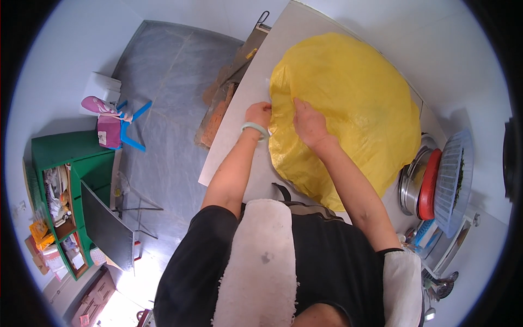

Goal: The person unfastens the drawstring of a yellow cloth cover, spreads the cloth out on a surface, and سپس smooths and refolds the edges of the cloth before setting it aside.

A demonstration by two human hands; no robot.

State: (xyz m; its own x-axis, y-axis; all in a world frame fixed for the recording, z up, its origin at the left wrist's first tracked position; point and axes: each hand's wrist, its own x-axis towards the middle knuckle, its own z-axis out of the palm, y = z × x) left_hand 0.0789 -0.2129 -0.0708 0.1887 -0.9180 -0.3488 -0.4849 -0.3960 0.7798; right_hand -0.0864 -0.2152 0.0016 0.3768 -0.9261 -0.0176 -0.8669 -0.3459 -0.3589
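A large yellow plastic sheet (351, 90), crinkled and roughly round in outline, lies spread over the pale countertop (241, 159). Whatever may be under it is hidden. At its left edge is my left hand (259, 113), with a pale green bangle (256, 129) on the wrist; its curled fingers pinch the rim of the sheet. My right hand (311, 126) rests over the sheet a little farther in, thumb and fingertips closed on a raised fold.
Stacked metal pots (412, 184), a red basin (430, 184) and a translucent blue basket (451, 184) with greens stand at the right. Bricks (216, 118) lie beyond the counter's left edge. A blue stool (132, 126) and a green cabinet (94, 163) are farther left.
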